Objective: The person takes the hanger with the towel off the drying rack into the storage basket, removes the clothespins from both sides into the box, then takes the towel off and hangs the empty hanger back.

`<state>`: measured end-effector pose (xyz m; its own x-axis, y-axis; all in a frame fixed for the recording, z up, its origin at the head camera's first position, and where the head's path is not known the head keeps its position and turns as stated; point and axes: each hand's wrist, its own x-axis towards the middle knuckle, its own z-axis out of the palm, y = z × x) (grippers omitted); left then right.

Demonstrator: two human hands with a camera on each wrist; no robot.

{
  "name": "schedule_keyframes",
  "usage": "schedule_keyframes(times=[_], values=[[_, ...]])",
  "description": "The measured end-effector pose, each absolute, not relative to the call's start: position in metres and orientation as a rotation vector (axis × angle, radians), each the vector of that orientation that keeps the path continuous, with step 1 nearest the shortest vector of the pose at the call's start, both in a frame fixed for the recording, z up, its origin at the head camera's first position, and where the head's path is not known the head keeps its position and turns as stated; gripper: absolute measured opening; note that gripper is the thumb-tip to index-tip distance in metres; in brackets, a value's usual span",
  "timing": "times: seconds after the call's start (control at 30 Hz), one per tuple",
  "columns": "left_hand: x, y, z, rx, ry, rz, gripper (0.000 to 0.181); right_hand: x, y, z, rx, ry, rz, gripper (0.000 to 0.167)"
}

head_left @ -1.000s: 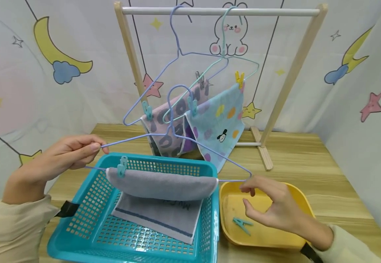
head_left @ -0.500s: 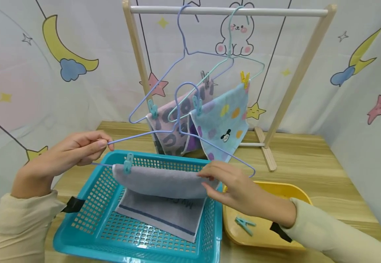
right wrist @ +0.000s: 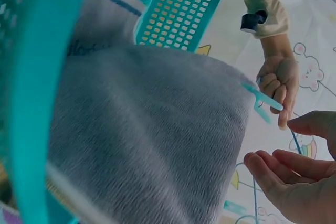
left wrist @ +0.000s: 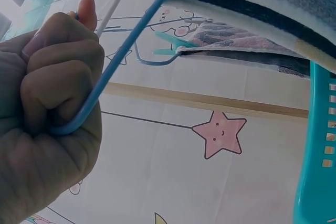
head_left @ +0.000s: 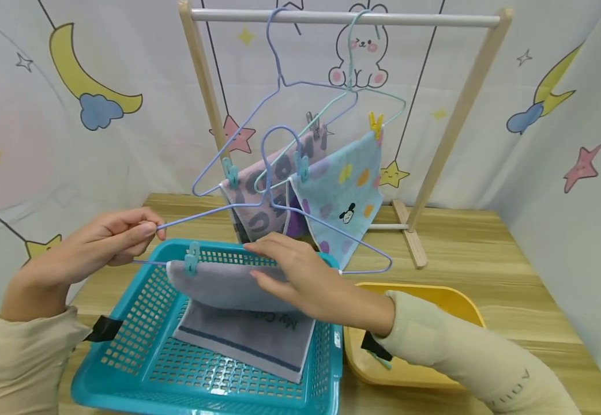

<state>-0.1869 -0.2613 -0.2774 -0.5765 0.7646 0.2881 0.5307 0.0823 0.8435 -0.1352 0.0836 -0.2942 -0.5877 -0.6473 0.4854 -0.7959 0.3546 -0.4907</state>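
Note:
My left hand grips the left end of a purple wire hanger, its fingers curled round the wire in the left wrist view. Over the hanger's lower bar lies a grey towel, its dark-striped lower part hanging down into the teal basket. A teal clothespin pinches the towel near its left end. My right hand is over the right half of the towel. In the right wrist view its thumb and fingers stand apart with nothing between them; whether it touches the cloth I cannot tell.
Behind stands a wooden rack with a white rail. From it hang a pink patterned towel and a light blue dotted towel, clipped to hangers. A yellow tray sits right of the basket, a green clothespin partly hidden in it.
My right hand has moved left from the hanger's right end, along the towel to about its middle. The left hand keeps hold of the hanger.

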Motion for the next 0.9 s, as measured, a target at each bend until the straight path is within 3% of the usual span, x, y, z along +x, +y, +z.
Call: schedule_keyframes(times=[0.4, 0.77, 0.9], values=[[-0.183, -0.256, -0.271, 1.278, 2.183, 1.472, 0.032, -0.147, 0.042, -0.299, 1.311, -2.567, 1.111, 0.049], [-0.184, -0.256, -0.272, 1.299, 2.166, 1.489, 0.033, -0.155, 0.011, -0.305, 1.276, -2.514, 1.303, 0.049], [-0.184, -0.257, -0.273, 1.288, 2.164, 1.488, 0.032, -0.157, 0.006, -0.306, 1.222, -2.402, 1.423, 0.041]])
